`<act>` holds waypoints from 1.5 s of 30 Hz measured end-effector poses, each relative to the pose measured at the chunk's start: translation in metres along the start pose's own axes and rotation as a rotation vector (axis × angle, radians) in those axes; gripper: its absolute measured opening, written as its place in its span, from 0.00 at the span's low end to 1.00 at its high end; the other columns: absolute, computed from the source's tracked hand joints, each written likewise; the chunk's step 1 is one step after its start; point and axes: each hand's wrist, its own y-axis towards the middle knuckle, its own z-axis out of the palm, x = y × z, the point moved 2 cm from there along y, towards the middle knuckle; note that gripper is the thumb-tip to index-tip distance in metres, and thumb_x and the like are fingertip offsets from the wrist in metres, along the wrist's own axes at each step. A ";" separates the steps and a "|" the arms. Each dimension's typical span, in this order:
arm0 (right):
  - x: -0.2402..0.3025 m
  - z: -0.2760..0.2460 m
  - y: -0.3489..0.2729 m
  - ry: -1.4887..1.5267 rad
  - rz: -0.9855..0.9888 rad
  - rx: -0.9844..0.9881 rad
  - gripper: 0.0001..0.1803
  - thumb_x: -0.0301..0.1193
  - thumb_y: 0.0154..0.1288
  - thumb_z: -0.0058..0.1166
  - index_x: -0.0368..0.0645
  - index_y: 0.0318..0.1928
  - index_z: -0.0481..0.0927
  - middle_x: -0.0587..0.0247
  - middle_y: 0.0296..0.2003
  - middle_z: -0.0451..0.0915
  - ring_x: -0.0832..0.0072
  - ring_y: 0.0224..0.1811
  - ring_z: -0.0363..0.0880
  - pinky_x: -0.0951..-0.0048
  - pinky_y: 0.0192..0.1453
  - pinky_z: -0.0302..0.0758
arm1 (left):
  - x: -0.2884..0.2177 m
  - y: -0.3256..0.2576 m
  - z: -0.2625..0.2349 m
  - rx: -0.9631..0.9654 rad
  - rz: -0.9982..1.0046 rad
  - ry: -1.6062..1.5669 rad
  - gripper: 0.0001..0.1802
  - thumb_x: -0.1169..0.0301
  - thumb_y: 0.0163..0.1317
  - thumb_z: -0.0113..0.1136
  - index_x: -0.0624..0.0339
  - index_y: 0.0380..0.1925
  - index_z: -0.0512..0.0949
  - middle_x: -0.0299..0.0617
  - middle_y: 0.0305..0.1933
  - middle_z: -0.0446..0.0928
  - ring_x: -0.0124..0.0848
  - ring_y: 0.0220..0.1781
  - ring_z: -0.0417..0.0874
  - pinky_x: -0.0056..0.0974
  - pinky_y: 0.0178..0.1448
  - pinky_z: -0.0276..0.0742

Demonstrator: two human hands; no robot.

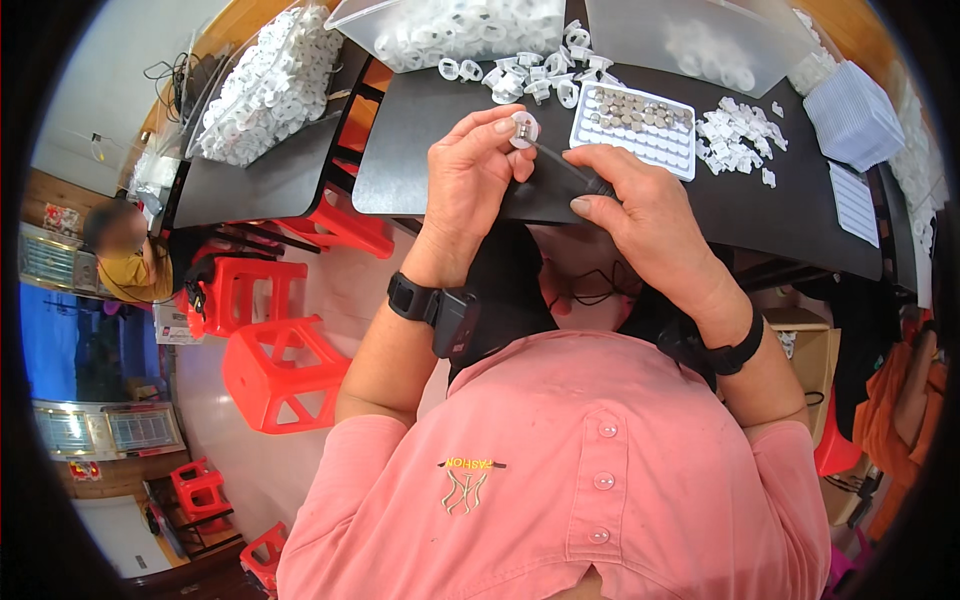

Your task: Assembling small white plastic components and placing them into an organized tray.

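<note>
Above the near edge of the dark table, my left hand (468, 170) pinches a small round whitish plastic part (525, 130) with a bit of metal at its middle. My right hand (640, 210) is closed around a slim dark tool (562, 165) that reaches toward that part; whether it is a screwdriver or tweezers I cannot tell. Just beyond my hands lies a white compartment tray (632, 150), partly filled with round silver button cells (632, 108). Loose white ring-shaped plastic parts (540, 75) are scattered behind my left hand. Right of the tray is a pile of small white pieces (738, 135).
Two translucent bins (700, 35) of white parts stand at the back. A bulging clear bag (265, 90) sits on the left table. Stacked white trays (858, 115) stand at right. Red stools (285, 370) are on the floor at left, where another person (135, 250) sits.
</note>
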 end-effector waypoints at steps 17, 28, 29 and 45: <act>-0.002 0.007 0.000 0.008 0.020 -0.062 0.18 0.31 0.61 0.61 0.44 0.52 0.78 0.53 0.41 0.83 0.52 0.43 0.83 0.54 0.46 0.78 | 0.000 0.000 0.002 -0.052 -0.008 0.016 0.17 0.71 0.67 0.59 0.72 0.51 0.75 0.52 0.42 0.79 0.35 0.36 0.77 0.37 0.38 0.72; 0.006 0.012 0.001 -0.006 0.035 -0.103 0.17 0.29 0.62 0.60 0.42 0.51 0.78 0.51 0.42 0.83 0.51 0.43 0.83 0.54 0.45 0.78 | 0.000 -0.003 0.005 -0.122 0.034 0.010 0.14 0.77 0.63 0.62 0.75 0.47 0.77 0.51 0.38 0.81 0.39 0.35 0.83 0.39 0.36 0.77; 0.006 0.013 0.000 -0.014 0.035 -0.113 0.17 0.29 0.62 0.60 0.42 0.52 0.77 0.51 0.42 0.83 0.51 0.43 0.83 0.54 0.45 0.78 | -0.002 -0.003 0.006 -0.137 0.047 0.021 0.13 0.79 0.61 0.63 0.75 0.45 0.78 0.51 0.37 0.81 0.38 0.35 0.84 0.39 0.36 0.77; -0.019 -0.024 -0.039 0.391 0.046 -0.250 0.18 0.23 0.61 0.61 0.37 0.53 0.80 0.54 0.41 0.84 0.68 0.40 0.83 0.71 0.46 0.77 | -0.007 0.011 0.011 0.050 0.614 1.371 0.10 0.83 0.49 0.70 0.65 0.33 0.84 0.36 0.33 0.77 0.23 0.31 0.75 0.29 0.36 0.72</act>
